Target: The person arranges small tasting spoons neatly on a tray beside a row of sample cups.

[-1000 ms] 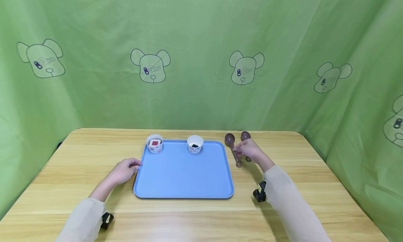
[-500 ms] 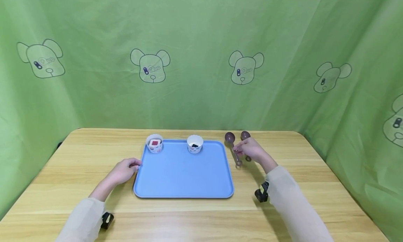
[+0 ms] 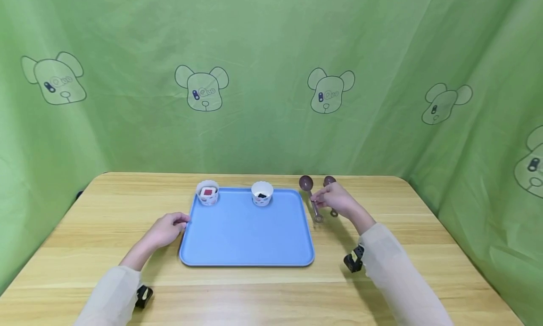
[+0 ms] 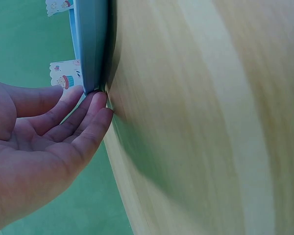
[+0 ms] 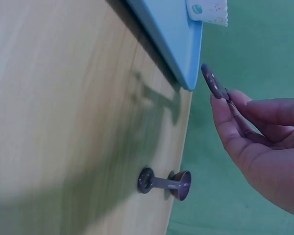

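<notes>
My right hand [image 3: 339, 201] pinches the handle of a brown long-handled spoon [image 3: 306, 183] with a round bowl. In the right wrist view, that spoon [image 5: 211, 81] is off the table, its shadow falling on the wood. A second brown spoon [image 5: 182, 186] lies on the table below this hand, partly hidden by it in the head view. My left hand [image 3: 167, 229] touches the left edge of the blue tray [image 3: 246, 236]; in the left wrist view its fingertips [image 4: 104, 110] meet the tray's rim, fingers gently bent and thumb apart.
Two patterned paper cups stand at the tray's back. The left cup [image 3: 208, 200] holds a white piece with a red square. The other cup [image 3: 262, 201] has something black and white inside. A green curtain [image 3: 271, 128] hangs behind the wooden table [image 3: 237, 297].
My right hand has raised the nearer spoon off the table and shifted it slightly left and away. The left hand, tray and cups stay where they were.
</notes>
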`<state>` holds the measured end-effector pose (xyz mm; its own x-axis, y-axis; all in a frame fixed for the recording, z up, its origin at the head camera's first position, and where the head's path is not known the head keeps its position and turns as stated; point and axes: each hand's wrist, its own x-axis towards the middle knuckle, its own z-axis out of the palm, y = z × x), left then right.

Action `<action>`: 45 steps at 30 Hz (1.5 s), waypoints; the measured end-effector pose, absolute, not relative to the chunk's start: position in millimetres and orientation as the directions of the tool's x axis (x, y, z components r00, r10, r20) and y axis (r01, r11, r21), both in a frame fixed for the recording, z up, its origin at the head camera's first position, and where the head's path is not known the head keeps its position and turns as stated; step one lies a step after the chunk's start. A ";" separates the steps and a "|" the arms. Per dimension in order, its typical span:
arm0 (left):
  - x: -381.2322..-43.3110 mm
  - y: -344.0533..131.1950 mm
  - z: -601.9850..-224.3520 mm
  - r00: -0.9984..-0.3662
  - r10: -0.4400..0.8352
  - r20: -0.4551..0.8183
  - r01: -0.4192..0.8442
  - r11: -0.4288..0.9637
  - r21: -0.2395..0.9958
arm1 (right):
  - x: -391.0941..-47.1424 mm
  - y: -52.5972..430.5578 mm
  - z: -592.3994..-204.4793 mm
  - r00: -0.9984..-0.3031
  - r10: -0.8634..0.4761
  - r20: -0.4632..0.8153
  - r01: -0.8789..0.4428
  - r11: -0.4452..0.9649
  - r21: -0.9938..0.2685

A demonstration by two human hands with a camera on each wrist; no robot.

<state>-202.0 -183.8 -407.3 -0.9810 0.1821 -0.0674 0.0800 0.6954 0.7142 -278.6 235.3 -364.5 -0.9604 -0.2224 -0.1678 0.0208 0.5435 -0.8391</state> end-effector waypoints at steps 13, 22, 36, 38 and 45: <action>-202.0 -183.6 -406.6 -0.981 0.180 -0.067 0.079 0.695 0.715 | -272.8 218.5 -353.2 -0.957 -0.240 -0.162 0.012 0.525 -0.851; -201.8 -182.9 -405.4 -0.981 0.177 -0.082 0.065 0.692 0.719 | -270.1 208.7 -348.9 -0.958 -0.248 -0.146 -0.010 0.535 -0.845; -201.5 -182.9 -406.7 -0.981 0.170 -0.091 0.052 0.687 0.725 | -266.9 189.0 -340.9 -0.943 -0.292 -0.160 -0.025 0.541 -0.841; -201.5 -183.0 -407.0 -0.982 0.168 -0.090 0.051 0.688 0.723 | -267.1 186.1 -340.5 -0.941 -0.299 -0.160 -0.027 0.538 -0.843; -201.8 -183.3 -408.1 -0.982 0.168 -0.087 0.055 0.693 0.719 | -267.7 177.1 -339.4 -0.931 -0.327 -0.164 -0.043 0.543 -0.839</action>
